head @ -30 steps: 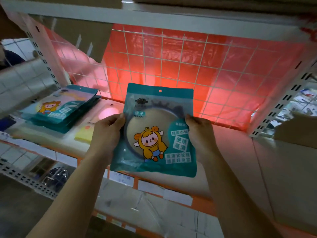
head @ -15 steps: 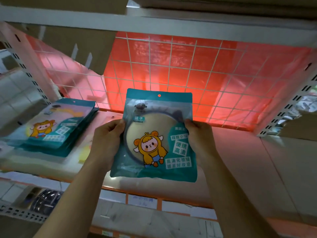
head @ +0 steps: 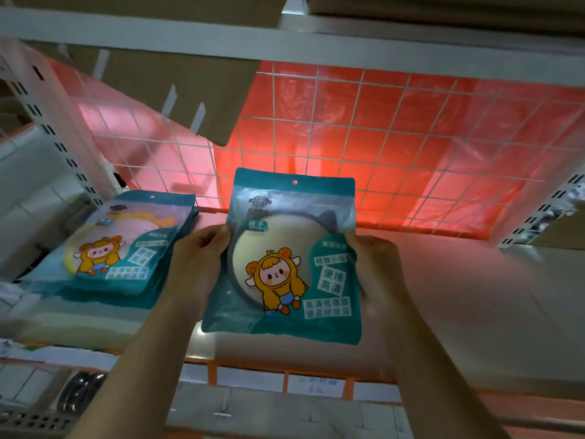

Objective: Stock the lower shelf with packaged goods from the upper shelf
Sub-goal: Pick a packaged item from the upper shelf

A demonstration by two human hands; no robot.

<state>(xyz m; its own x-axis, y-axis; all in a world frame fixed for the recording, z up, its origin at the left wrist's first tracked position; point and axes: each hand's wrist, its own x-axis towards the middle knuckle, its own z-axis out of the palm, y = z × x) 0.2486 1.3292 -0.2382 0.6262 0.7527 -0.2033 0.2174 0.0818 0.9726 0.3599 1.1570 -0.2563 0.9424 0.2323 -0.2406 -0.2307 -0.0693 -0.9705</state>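
A teal mirror packet (head: 286,258) with a cartoon child in a yellow hood is held upright in front of me, above the white shelf board (head: 459,299). My left hand (head: 196,264) grips its left edge and my right hand (head: 376,267) grips its right edge. A stack of like teal packets (head: 120,248) lies flat on the same shelf, to the left of my left hand.
A white wire grid backed by red plastic (head: 395,147) closes the back of the shelf. Perforated white uprights (head: 57,134) stand at left and right. A cardboard box (head: 177,90) hangs down from the shelf above. An orange price rail (head: 316,378) runs along the front edge.
The packet in both hands has moved slightly up and toward the back of the shelf; the view has shifted, bringing the left stack closer to my left hand.
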